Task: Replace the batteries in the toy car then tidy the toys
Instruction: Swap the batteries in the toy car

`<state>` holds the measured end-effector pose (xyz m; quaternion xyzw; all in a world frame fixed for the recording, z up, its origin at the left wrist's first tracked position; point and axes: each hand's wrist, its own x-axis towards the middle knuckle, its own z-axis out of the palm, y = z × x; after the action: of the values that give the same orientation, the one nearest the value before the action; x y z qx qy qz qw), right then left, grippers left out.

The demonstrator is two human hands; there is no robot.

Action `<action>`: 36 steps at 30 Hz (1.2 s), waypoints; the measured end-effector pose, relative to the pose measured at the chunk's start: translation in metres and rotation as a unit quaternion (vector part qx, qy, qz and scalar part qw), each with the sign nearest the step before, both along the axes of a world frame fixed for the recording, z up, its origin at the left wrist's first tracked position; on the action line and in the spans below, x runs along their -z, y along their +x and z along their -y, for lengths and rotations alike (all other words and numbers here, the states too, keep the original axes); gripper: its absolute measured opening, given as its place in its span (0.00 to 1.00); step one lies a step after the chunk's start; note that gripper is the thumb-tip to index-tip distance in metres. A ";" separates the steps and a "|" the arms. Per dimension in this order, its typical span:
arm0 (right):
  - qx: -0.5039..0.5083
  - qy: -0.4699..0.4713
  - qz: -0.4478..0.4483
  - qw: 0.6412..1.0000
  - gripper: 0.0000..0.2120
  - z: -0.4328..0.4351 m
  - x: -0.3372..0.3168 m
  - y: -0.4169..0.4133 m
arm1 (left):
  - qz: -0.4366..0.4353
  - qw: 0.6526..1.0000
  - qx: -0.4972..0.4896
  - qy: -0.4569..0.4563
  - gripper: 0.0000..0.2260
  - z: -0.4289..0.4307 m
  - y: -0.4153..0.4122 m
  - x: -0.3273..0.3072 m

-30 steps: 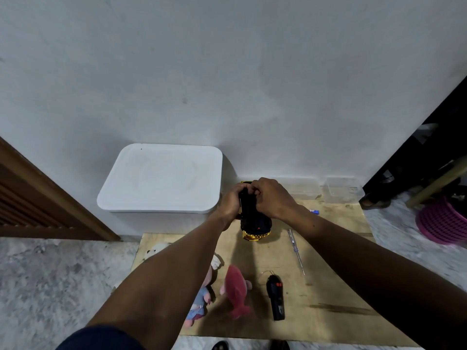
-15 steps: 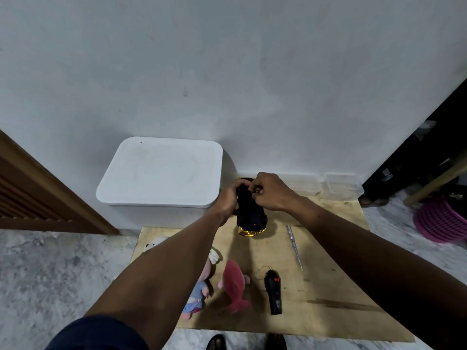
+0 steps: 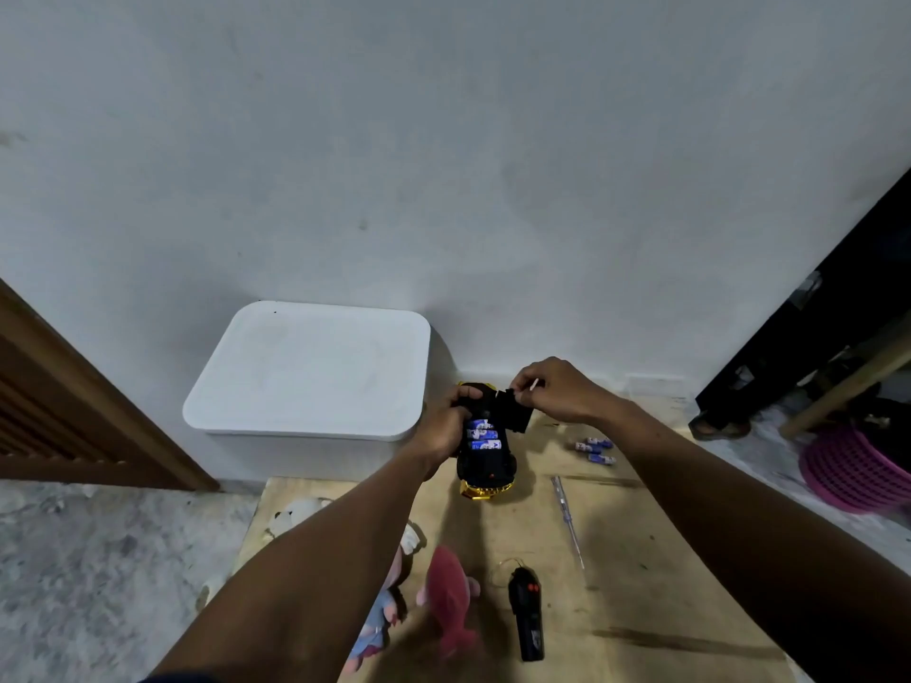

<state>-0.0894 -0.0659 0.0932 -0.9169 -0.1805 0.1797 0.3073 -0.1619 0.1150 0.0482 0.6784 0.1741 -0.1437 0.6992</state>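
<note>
The black and gold toy car [image 3: 485,473] lies upside down above the wooden board, gripped at its left side by my left hand [image 3: 443,426]. Its battery bay is uncovered and shows three blue batteries [image 3: 483,436] side by side. My right hand [image 3: 554,389] pinches the black battery cover [image 3: 515,411] by its top edge, lifted off to the right of the bay. Three loose blue batteries [image 3: 594,450] lie on the board to the right. A black remote control [image 3: 527,613] lies near the board's front.
A white lidded storage box [image 3: 305,369] stands against the wall at the left. On the wooden board [image 3: 641,559] lie a screwdriver [image 3: 567,520], a pink plush toy [image 3: 448,598], a doll [image 3: 384,613] and a white plush [image 3: 296,512]. A pink basket [image 3: 858,470] sits far right.
The battery cover has come off the car in my right hand, exposing the batteries inside. The right hand moved right and up; loose batteries on the board are now visible.
</note>
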 end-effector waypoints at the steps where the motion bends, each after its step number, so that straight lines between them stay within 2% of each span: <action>1: 0.011 -0.005 0.001 1.000 0.06 0.006 0.005 0.001 | -0.001 1.000 -0.002 -0.001 0.18 0.000 -0.001 0.001; 7: 0.094 -0.016 -0.056 0.994 0.08 0.043 0.071 -0.023 | -0.010 1.000 -0.018 0.018 0.19 0.003 -0.008 0.015; 10: 0.051 -0.086 -0.102 0.990 0.10 0.050 0.108 -0.040 | -0.019 1.000 -0.022 0.009 0.20 0.006 -0.012 0.020; 14: 0.013 -0.174 -0.116 0.978 0.10 0.050 0.145 -0.053 | -0.033 0.999 -0.026 0.002 0.20 0.008 -0.016 0.027; 21: 0.009 -0.252 -0.048 0.967 0.07 0.044 0.162 -0.064 | -0.033 0.999 -0.034 0.009 0.21 0.006 -0.018 0.037; 24: 0.008 -0.268 -0.003 0.963 0.11 0.041 0.162 -0.066 | -0.026 0.999 -0.044 0.007 0.21 0.006 -0.017 0.041; 27: 0.035 -0.213 0.003 0.977 0.11 0.036 0.158 -0.066 | -0.019 0.999 -0.049 -0.002 0.20 0.007 -0.015 0.045; 30: 0.089 -0.095 0.014 0.991 0.10 0.028 0.143 -0.059 | -0.011 0.998 -0.059 -0.012 0.20 0.008 -0.012 0.046; 33: 0.130 0.012 0.041 0.991 0.10 0.015 0.114 -0.052 | -0.004 0.997 -0.075 -0.009 0.21 0.010 -0.007 0.050; 36: 0.128 0.060 0.036 0.989 0.09 0.004 0.092 -0.049 | 0.012 0.996 -0.088 0.008 0.21 0.011 -0.002 0.052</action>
<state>-0.1386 -0.0703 0.0015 -0.9183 -0.0834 0.0945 0.3752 -0.1641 0.1041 -0.0037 0.6681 0.2254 -0.0720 0.7055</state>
